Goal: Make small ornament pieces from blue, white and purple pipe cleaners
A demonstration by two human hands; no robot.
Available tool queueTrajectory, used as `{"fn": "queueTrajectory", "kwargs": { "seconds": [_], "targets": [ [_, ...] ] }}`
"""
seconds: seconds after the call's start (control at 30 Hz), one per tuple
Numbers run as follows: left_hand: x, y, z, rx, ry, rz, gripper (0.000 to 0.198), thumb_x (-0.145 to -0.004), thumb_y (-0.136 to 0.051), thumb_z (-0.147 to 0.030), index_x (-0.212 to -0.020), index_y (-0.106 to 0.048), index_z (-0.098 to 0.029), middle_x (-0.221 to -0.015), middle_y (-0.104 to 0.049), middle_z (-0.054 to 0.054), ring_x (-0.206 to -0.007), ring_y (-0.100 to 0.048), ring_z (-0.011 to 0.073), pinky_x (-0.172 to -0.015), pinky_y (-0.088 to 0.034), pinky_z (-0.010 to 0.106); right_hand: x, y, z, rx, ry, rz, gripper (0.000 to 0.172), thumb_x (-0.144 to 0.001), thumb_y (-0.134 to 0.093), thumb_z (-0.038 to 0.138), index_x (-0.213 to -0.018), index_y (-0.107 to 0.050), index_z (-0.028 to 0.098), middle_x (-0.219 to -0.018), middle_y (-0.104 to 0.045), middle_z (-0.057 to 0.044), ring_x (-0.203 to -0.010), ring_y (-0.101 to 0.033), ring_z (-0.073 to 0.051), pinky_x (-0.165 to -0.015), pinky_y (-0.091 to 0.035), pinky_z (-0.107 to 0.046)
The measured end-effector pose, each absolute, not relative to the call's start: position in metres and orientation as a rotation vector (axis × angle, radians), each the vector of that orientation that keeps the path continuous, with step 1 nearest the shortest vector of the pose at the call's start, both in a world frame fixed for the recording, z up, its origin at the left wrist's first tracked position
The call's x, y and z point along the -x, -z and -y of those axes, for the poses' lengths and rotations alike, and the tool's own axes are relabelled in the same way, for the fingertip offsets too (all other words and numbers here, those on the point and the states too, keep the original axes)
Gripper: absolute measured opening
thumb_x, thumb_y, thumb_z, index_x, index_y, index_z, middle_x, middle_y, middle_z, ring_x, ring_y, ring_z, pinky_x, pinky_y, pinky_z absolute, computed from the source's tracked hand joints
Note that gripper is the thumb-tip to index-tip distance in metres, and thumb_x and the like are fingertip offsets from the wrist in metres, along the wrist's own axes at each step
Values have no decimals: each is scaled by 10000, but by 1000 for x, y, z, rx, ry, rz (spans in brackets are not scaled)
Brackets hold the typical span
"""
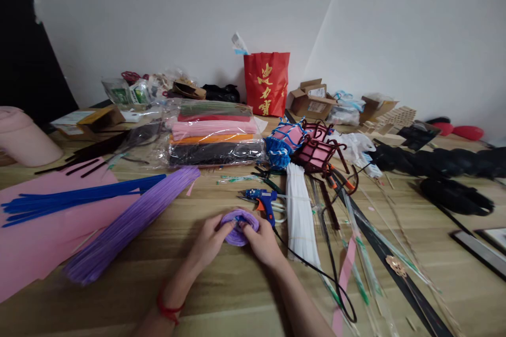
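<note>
Both hands are closed around a round purple coil of pipe cleaners (241, 240), held low over the table's middle. My left hand (212, 242) grips its left side, thumb pressing toward the centre. On the right side my right hand (262, 239) does the same, thumb inside the rim. A bit of blue shows in the coil's hollow. Just beyond lies a blue glue gun (266, 203) with an orange trigger. A bundle of purple pipe cleaners (134, 224) lies to the left, and a white bundle (301, 216) to the right.
Blue pipe cleaners (87, 196) rest on pink sheets (23, 253) at left. Plastic-wrapped coloured bundles (215, 134) lie behind. Small pink baskets with blue and brown lattice (316, 155) stand near a red bag (267, 84). The glue gun's black cord (308, 263) loops at right, near a long black strip (389, 250).
</note>
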State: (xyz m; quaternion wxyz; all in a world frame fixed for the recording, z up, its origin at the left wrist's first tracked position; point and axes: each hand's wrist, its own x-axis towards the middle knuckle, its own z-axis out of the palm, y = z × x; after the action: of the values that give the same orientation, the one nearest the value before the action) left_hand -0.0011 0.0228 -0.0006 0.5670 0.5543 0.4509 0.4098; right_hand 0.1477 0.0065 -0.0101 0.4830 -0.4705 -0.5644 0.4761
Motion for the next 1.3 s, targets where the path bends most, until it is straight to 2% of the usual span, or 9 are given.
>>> {"fn": "queueTrajectory", "kwargs": {
  "seconds": [0.2, 0.33, 0.47, 0.73, 0.9, 1.07, 1.17, 1.23, 1.3],
  "targets": [
    [0, -1, -22, -1319, -965, -1079, 300, -746, -567, -283, -991, -696, -167, -1000, -722, 38, -968, -640, 242, -884, -480, 327, -147, 8, -7, 1127, -1142, 1403, 321, -769, -523, 201, -1060, -660, 200, -1075, -673, -26, -1028, -595, -238, -966, -408, -374],
    [-3, 2, -23, -1297, -974, -1114, 348, -723, -574, -291, -1024, -684, -155, -1050, -704, 57, -1022, -617, 262, -913, -470, 369, -150, 14, -7, 1183, -1183, 1367, 384, -774, -543, 233, -1145, -618, 171, -1199, -614, -63, -1119, -545, -262, -1010, -355, -421],
    [-3, 3, -23, -1314, -971, -1098, 357, -722, -552, -265, -1038, -680, -158, -1109, -679, 61, -1065, -595, 261, -966, -433, 388, -151, 16, -7, 1186, -1202, 1334, 404, -793, -541, 260, -1182, -594, 167, -1221, -598, -76, -1140, -531, -259, -1013, -347, -424],
    [0, 8, -25, -1371, -955, -1061, 331, -755, -533, -238, -1046, -670, -158, -1062, -699, 48, -1019, -617, 242, -921, -462, 346, -148, 10, -7, 1083, -1193, 1355, 309, -785, -563, 287, -1056, -666, 179, -1044, -678, -54, -978, -595, -234, -917, -416, -359],
    [1, 9, -24, -1384, -903, -1091, 303, -784, -561, -341, -966, -682, -131, -941, -728, 59, -896, -651, 249, -791, -514, 330, -151, 20, -9, 1232, -1225, 1209, 349, -788, -565, 407, -905, -694, 105, -822, -693, -63, -770, -605, -204, -741, -465, -313],
    [0, 4, -23, -1390, -924, -1048, 335, -798, -564, -379, -1016, -662, -144, -969, -718, 52, -943, -633, 234, -826, -497, 315, -152, 19, -8, 1177, -1257, 1159, 374, -789, -575, 425, -992, -673, 126, -939, -684, -78, -899, -595, -219, -830, -441, -333],
    [-1, 0, -22, -1383, -920, -1036, 356, -813, -546, -384, -1043, -649, -133, -968, -716, 60, -944, -631, 230, -837, -495, 322, -151, 17, -8, 1222, -1215, 1164, 371, -797, -562, 446, -913, -675, 113, -874, -686, -84, -823, -612, -212, -775, -466, -324],
    [-1, -2, -21, -1377, -934, -1036, 377, -822, -533, -383, -1086, -628, -131, -995, -709, 65, -943, -633, 227, -845, -497, 332, -148, 18, -7, 1260, -1160, 1152, 376, -788, -574, 455, -930, -651, 116, -864, -683, -86, -771, -627, -199, -716, -489, -302],
    [-1, -3, -21, -1383, -985, -1058, 382, -820, -535, -372, -1117, -611, -143, -1071, -686, 69, -997, -616, 228, -884, -482, 344, -145, 18, -5, 1301, -1175, 1148, 410, -785, -569, 480, -977, -611, 121, -761, -678, -73, -614, -634, -177, -555, -497, -266]
  ]
}}
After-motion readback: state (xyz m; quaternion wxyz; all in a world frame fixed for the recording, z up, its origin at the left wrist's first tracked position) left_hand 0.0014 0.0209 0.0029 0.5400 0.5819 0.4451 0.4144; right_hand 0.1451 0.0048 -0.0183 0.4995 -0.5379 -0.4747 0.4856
